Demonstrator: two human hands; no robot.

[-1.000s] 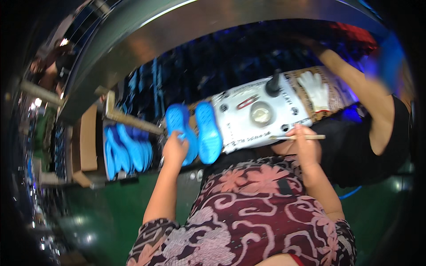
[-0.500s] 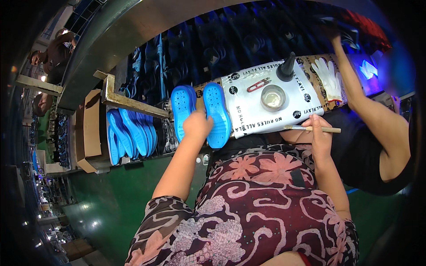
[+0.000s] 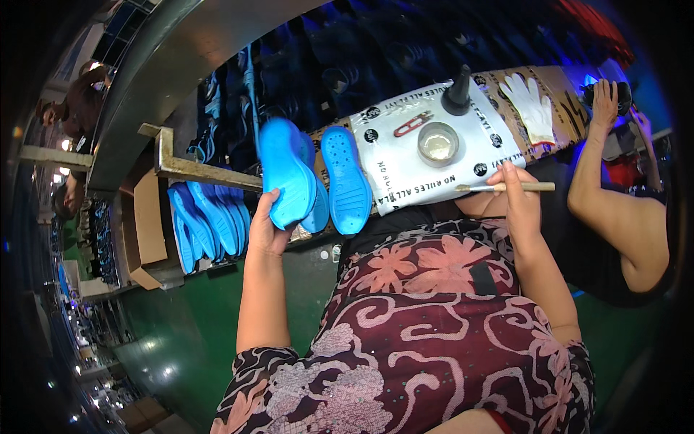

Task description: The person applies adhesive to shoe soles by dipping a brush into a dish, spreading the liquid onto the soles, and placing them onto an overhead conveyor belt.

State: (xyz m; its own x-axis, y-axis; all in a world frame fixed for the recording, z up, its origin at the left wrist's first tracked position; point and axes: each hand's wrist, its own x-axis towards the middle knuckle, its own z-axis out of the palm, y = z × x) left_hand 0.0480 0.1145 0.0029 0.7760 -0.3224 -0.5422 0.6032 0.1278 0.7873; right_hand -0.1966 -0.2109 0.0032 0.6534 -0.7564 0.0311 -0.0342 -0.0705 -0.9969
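Left of a white printed sheet [image 3: 387, 166]: a blue shoe sole [image 3: 288, 177], held up by its near end in the left hand [image 3: 269, 230]. Left thumb lies against the sole; the other fingers are mostly hidden beneath. Relation noted: sole extends straight ahead of that hand, long axis pointing away from the person, far end leaning slightly left. Left hand is the nearer, in contact. Right hand [image 3: 522, 208] stands well apart, by the sheet's near edge, closed on a paintbrush [image 3: 538, 186]; brush nearly crosswise, bristles toward the soles.

Partly behind the held piece, a second sole [image 3: 316, 215] shows at its right; just beside, a third sole [image 3: 348, 184] lies flat, perforated at its far end.

On the sheet: round cup [image 3: 439, 145], contents unclear to me; red thread snips [image 3: 412, 124]; black cone-shaped bottle [image 3: 457, 94]. Farther right, white glove [image 3: 530, 108] on brown cardboard [image 3: 560, 90]. Far left, a row of blue soles [image 3: 199, 224] beside an open carton [image 3: 148, 217].

Writing: dark capitals and round black emblems repeat across the sheet. Soles: no label I can make out.
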